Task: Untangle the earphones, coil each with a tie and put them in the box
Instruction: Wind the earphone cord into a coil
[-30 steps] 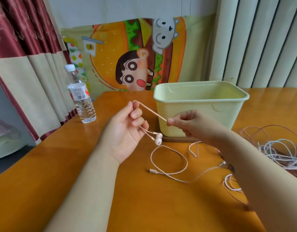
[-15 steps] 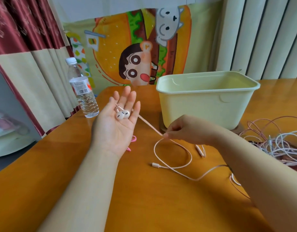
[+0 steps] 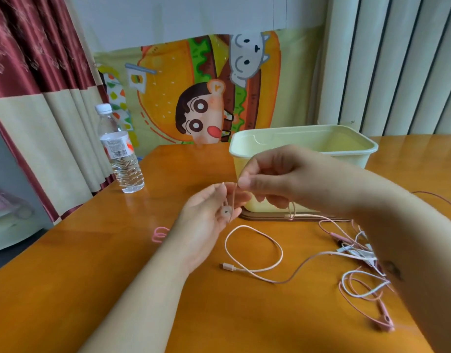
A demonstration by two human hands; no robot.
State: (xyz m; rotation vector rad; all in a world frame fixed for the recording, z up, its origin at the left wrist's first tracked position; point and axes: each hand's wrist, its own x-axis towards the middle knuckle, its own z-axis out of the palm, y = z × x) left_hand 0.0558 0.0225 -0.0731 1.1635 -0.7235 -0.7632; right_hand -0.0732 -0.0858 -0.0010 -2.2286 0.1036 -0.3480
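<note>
Pink cord [image 3: 234, 200] being pinched tight by right hand [image 3: 277, 179] thumb and first finger. Right hand was low near worktop [image 3: 117, 250] half second ago; now lifting close to left hand [image 3: 209, 220] fingertips, laying cord over them. Looks like first loop of coil starting. Left hand lying palm up, fingers loose, earbud [image 3: 225, 212] resting on them. Rest of cord lying in big ring on worktop, plug [image 3: 228, 266] at end, near pale yellow box [image 3: 356, 159]. Pink tie [image 3: 159, 234] waiting by left wrist. Tangled earphones [image 3: 359, 253] lying by right arm.
</note>
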